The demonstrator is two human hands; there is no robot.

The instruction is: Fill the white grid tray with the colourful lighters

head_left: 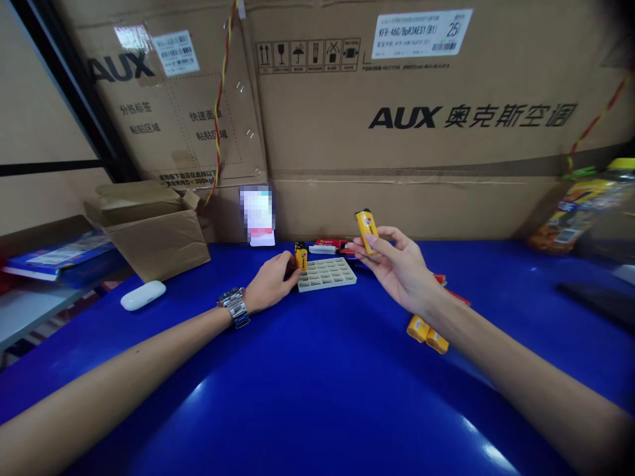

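Observation:
My right hand (399, 264) is raised to the right of a pale grid tray (327, 276), its fingers closed on a yellow battery (368, 231) with a black end. The battery is held nearly upright, tilted a little. At the tray's left back corner, my left hand (272, 281) pinches another yellow battery (301, 258), black end up. Whether this one rests in a compartment, I cannot tell. Two more yellow pieces (427, 334) lie side by side below my right wrist. Behind the tray lie red pieces (330, 242) and a white one (322, 250), partly hidden.
A lit phone (258, 215) leans against the large cardboard wall (317, 152). An open carton (159, 238) and a white oval case (143, 295) are on the left. To the right stand a yellow-capped bottle (570, 211) and a dark flat object (595, 304) on the blue table (317, 396).

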